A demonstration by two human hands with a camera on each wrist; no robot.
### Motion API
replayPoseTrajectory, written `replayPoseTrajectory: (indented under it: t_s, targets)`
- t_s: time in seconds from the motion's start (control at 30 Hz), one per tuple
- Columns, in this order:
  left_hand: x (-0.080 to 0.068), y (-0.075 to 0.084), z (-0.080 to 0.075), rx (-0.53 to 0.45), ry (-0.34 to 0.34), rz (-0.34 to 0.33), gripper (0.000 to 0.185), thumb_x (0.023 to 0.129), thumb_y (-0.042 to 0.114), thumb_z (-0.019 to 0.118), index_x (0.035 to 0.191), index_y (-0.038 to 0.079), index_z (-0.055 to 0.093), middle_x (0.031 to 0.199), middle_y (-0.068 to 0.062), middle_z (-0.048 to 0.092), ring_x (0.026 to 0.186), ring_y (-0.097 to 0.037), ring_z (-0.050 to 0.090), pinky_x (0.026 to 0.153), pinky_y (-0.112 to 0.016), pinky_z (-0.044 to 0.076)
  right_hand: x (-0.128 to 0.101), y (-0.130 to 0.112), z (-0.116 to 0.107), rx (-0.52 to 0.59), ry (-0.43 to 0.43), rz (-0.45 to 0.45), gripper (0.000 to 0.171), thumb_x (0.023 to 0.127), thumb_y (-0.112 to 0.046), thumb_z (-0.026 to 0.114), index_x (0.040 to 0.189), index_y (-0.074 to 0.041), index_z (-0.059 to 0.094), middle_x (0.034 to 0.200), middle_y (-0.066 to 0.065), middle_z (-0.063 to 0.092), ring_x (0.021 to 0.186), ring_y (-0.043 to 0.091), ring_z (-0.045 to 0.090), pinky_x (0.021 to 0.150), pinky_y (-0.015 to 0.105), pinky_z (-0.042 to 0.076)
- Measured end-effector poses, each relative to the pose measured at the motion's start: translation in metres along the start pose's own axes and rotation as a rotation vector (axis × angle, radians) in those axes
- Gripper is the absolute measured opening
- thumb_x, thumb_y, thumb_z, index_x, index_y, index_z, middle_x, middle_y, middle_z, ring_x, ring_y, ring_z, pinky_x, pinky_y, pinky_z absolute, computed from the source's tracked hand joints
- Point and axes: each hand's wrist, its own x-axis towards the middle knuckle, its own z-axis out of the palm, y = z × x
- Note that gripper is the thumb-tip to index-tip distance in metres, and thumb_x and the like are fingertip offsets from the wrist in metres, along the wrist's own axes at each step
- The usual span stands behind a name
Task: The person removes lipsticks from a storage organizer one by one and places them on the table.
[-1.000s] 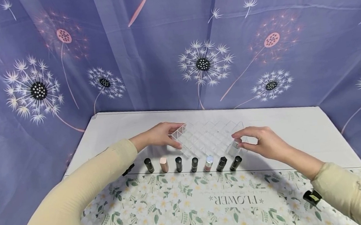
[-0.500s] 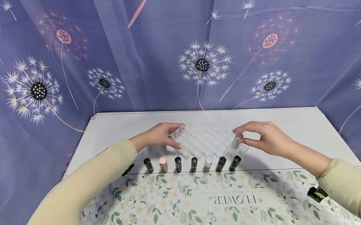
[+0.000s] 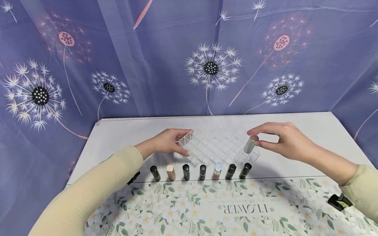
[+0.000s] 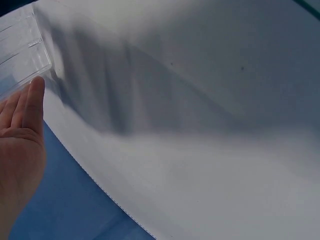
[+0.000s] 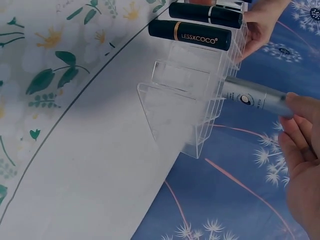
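Note:
A clear acrylic lipstick organizer with diamond-shaped slots stands on the white table. My left hand holds its left end, thumb at the front corner and fingers at the back. In the left wrist view, straight fingers lie against the end wall of the organizer. Between thumb and fingertips, my right hand pinches a silver lipstick tube by its top. The tube tilts over the organizer's right end. The right wrist view shows the printed tube with its lower end at the organizer's top edge.
In front of the organizer, several lipsticks stand in a row, mostly black, with a rose-gold lipstick and a silver-and-pink lipstick among them. A floral table mat lies nearer. A blue dandelion curtain hangs behind the table.
My right hand has moved up and to the right, drawing the silver lipstick tube upward from the organizer's right-end slot. The left hand and organizer stay in place.

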Motion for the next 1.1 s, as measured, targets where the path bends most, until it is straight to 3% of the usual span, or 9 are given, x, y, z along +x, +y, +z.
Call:
replayPoseTrajectory:
  t_s: [0.27, 0.63, 1.1]
  targets:
    - [0.0, 0.001, 0.0, 0.009, 0.002, 0.004, 0.093, 0.086, 0.015, 0.092, 0.163, 0.004, 0.042, 0.16, -0.013, 0.052, 0.146, -0.031, 0.054, 0.122, -0.038, 0.042, -0.004, -0.006, -0.007, 0.004, 0.001, -0.002, 0.054, 0.078, 0.011, 0.088, 0.124, -0.016, 0.079, 0.111, -0.005, 0.08, 0.106, 0.011, 0.075, 0.102, 0.009, 0.048]
    - [-0.002, 0.004, -0.001, 0.016, -0.006, 0.0, 0.093, 0.087, 0.016, 0.091, 0.164, 0.004, 0.041, 0.162, -0.014, 0.05, 0.146, -0.033, 0.053, 0.121, -0.039, 0.044, -0.016, -0.006, -0.014, -0.015, -0.033, 0.013, 0.057, 0.079, 0.012, 0.087, 0.125, -0.019, 0.077, 0.111, -0.012, 0.079, 0.111, 0.002, 0.072, 0.101, 0.01, 0.05]
    - [-0.003, 0.004, -0.001, 0.03, -0.013, -0.012, 0.093, 0.089, 0.02, 0.09, 0.165, 0.006, 0.039, 0.165, -0.014, 0.045, 0.149, -0.035, 0.049, 0.12, -0.041, 0.046, -0.031, -0.005, -0.013, 0.012, -0.034, 0.061, 0.058, 0.08, 0.013, 0.086, 0.126, -0.021, 0.077, 0.109, -0.012, 0.079, 0.111, 0.005, 0.073, 0.101, 0.01, 0.05]
